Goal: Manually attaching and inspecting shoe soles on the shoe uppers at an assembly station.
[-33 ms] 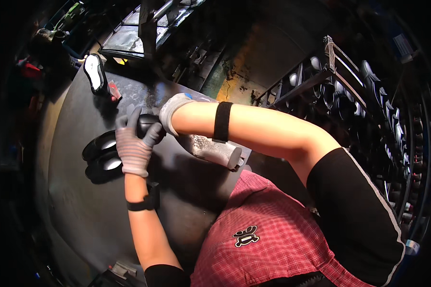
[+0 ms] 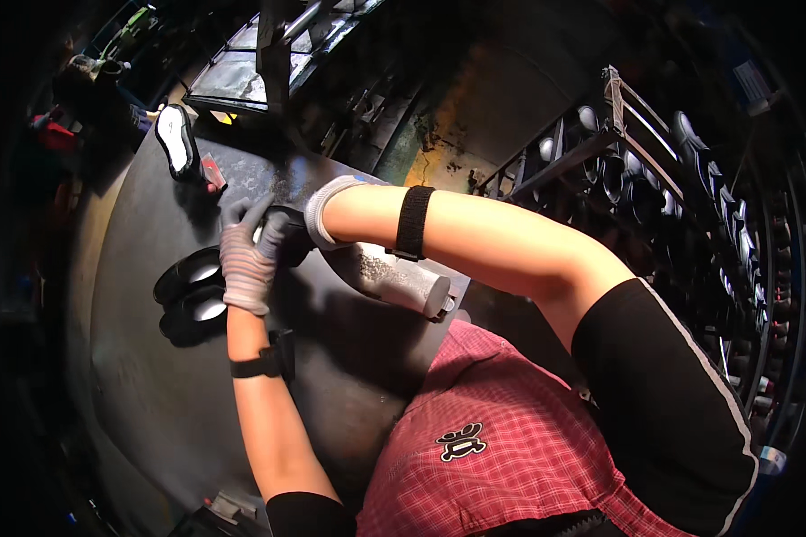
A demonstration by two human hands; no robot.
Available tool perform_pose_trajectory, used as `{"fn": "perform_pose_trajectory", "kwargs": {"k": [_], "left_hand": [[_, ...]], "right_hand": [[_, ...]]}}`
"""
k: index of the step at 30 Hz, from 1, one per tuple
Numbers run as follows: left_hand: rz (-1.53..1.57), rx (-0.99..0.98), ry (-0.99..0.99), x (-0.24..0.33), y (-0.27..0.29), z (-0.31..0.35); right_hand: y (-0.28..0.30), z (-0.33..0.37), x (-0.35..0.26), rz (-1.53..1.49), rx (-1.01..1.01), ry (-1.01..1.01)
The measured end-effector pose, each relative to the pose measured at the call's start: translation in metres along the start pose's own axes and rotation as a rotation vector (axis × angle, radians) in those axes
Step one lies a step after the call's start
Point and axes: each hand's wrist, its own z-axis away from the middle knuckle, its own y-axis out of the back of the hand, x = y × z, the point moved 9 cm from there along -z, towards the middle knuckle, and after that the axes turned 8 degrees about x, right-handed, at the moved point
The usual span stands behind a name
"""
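My left hand (image 2: 249, 251), in a grey striped glove, wraps its fingers over a black shoe (image 2: 291, 237); the hands hide most of that shoe. My right hand (image 2: 330, 213), also gloved, reaches across from the right to the same shoe. Its fingers are hidden, so their grip does not show. Just below the right wrist is a grey metal block with a rounded end (image 2: 403, 282). To the left of my left hand, a pair of black shoes (image 2: 188, 277) with pale insoles lies on the dark table (image 2: 152, 394).
Another black shoe (image 2: 177, 143), white sole showing, lies at the table's far left corner beside a small red item (image 2: 212, 172). A rack of shoes (image 2: 681, 179) stands to the right. Beyond the table is a metal-topped stand (image 2: 233, 80).
My left hand has moved slightly up, its fingers closing further over the black shoe. My right wrist has shifted a little to the right.
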Motion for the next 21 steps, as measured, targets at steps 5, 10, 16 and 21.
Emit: {"fn": "perform_pose_trajectory", "kwargs": {"k": [5, 10, 16, 21], "left_hand": [[0.408, -0.647, 0.317, 0.016, -0.145, 0.03], [-0.193, -0.413, -0.271, 0.166, -0.178, 0.106], [-0.317, -0.472, -0.157, 0.172, -0.205, 0.137], [-0.105, -0.345, -0.201, 0.182, -0.188, 0.123]], "right_hand": [[-0.072, 0.094, 0.047, -0.213, 0.237, 0.04], [-0.231, 0.141, 0.12, -0.551, 1.033, -0.055], [-0.303, 0.067, 0.149, -1.121, 1.195, -0.34], [-0.323, 0.016, 0.159, -2.102, 0.876, -0.133]]}}
